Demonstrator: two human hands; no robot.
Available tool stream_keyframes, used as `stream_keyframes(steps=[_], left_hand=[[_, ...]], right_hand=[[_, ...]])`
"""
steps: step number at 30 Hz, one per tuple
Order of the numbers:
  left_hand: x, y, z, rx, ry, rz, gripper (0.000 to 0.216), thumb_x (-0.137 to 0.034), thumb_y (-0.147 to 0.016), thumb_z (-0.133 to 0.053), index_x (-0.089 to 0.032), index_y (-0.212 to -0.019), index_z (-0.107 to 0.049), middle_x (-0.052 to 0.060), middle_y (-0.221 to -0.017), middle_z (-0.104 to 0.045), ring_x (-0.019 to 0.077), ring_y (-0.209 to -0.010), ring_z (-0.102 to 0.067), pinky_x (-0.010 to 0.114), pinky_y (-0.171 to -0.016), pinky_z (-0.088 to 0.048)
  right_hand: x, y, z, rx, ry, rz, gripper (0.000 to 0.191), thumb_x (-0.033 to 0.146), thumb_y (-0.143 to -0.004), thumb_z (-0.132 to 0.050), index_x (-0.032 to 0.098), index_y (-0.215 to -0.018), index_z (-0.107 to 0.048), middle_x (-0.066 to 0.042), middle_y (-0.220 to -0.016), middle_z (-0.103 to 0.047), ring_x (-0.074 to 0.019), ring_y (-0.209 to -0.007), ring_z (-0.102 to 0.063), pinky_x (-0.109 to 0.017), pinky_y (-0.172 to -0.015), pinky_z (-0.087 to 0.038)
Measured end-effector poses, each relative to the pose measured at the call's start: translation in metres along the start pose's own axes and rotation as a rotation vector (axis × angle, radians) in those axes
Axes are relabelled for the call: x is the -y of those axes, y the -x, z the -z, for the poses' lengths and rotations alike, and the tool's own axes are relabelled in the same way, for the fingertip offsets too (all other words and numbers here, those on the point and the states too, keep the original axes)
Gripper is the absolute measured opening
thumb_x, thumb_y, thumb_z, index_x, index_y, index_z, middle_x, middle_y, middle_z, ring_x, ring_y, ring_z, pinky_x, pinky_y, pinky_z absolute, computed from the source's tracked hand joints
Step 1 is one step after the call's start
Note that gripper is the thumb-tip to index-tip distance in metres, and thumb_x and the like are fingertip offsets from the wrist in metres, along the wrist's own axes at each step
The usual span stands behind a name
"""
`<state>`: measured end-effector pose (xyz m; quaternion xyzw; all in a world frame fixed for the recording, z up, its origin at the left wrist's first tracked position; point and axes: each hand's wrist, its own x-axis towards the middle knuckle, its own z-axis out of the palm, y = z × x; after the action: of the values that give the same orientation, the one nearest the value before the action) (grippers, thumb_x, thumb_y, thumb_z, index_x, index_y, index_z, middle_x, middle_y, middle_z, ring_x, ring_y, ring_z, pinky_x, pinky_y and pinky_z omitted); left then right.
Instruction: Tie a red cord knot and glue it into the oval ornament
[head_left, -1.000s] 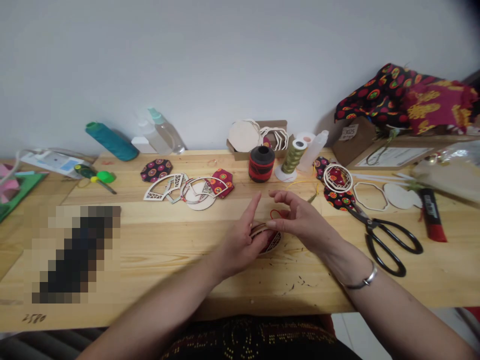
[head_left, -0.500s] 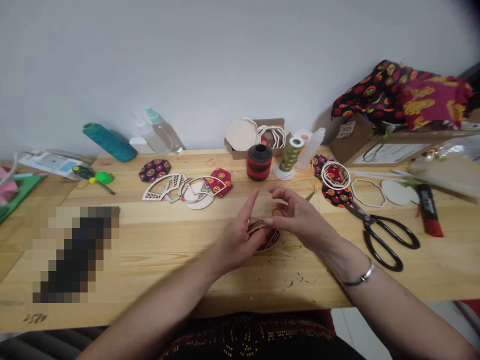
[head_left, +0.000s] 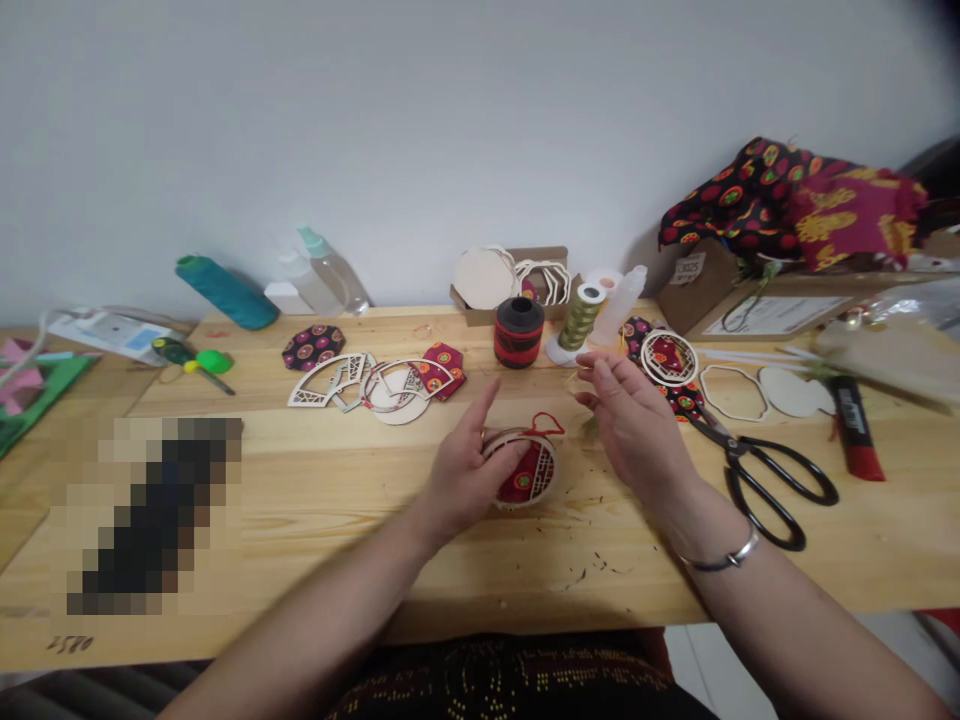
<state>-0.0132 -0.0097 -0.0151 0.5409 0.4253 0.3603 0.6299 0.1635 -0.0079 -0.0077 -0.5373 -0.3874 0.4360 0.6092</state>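
My left hand (head_left: pixel 466 465) holds a round wooden frame (head_left: pixel 546 494) backed with red patterned fabric, thumb lying across its face and index finger stretched out. A lattice strip shows on the frame's right part. From its top edge a loop of red cord (head_left: pixel 551 420) sticks out onto the table. My right hand (head_left: pixel 634 410) is raised to the right of the frame, in front of the thread spools. Its thumb and fingers are pinched together. What they hold, if anything, is too small to make out; a bit of yellow thread lies near the fingertips.
Black-handled scissors (head_left: pixel 750 470) and a black-and-red tube (head_left: pixel 856 430) lie at right. Behind my hands stand a red thread spool (head_left: pixel 518 335), a green spool (head_left: pixel 579 318) and a white bottle (head_left: pixel 622 305). Fan-shaped wooden cutouts (head_left: pixel 330 380) lie left; a cardboard box (head_left: pixel 750 295) is back right.
My right hand has moved away from the frame, to the right and slightly up, with its fingers drawn together. The frame and its red loop now show more fully; my left hand stays on it.
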Motion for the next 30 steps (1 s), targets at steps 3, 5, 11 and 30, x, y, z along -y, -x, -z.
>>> stream_keyframes(steps=[3,5,11,30], left_hand=[[-0.002,-0.005,0.003,-0.121,0.148,0.071,0.085,-0.026,-0.072,-0.067,-0.015,-0.143,-0.021,-0.001,-0.071,-0.067,0.0139,-0.064,-0.063,0.029,-0.067,-0.053],[-0.002,-0.007,0.005,-0.178,0.229,0.078,0.086,-0.025,-0.07,-0.068,-0.015,-0.143,-0.024,0.0,-0.075,-0.069,0.0146,-0.067,-0.065,0.03,-0.07,-0.053],[-0.002,-0.009,0.006,-0.277,0.324,0.069,0.079,-0.025,-0.07,-0.07,-0.017,-0.139,-0.033,0.001,-0.075,-0.07,0.0156,-0.066,-0.065,0.03,-0.068,-0.054],[0.003,-0.01,0.005,-0.259,0.38,0.056,0.075,-0.024,-0.073,-0.068,-0.017,-0.139,-0.033,0.003,-0.081,-0.071,0.0158,-0.07,-0.066,0.031,-0.07,-0.054]], right_hand=[[-0.003,-0.002,0.002,0.008,0.047,-0.01,0.028,0.048,-0.08,-0.053,0.023,-0.09,-0.059,-0.003,-0.09,-0.058,-0.0148,-0.081,-0.055,-0.029,-0.067,-0.046],[-0.004,0.0,0.0,0.044,0.118,-0.044,0.032,0.051,-0.08,-0.052,0.02,-0.087,-0.06,-0.004,-0.087,-0.06,-0.0151,-0.077,-0.056,-0.028,-0.061,-0.046],[0.005,0.01,-0.01,0.35,0.303,-0.224,0.041,0.052,-0.077,-0.056,0.014,-0.089,-0.066,-0.007,-0.082,-0.068,-0.0145,-0.067,-0.058,-0.027,-0.058,-0.045],[0.0,0.016,-0.017,0.483,0.11,-0.386,0.019,0.032,-0.067,-0.069,0.015,-0.075,-0.07,0.0,-0.064,-0.065,-0.0069,-0.052,-0.047,-0.023,-0.052,-0.037]])
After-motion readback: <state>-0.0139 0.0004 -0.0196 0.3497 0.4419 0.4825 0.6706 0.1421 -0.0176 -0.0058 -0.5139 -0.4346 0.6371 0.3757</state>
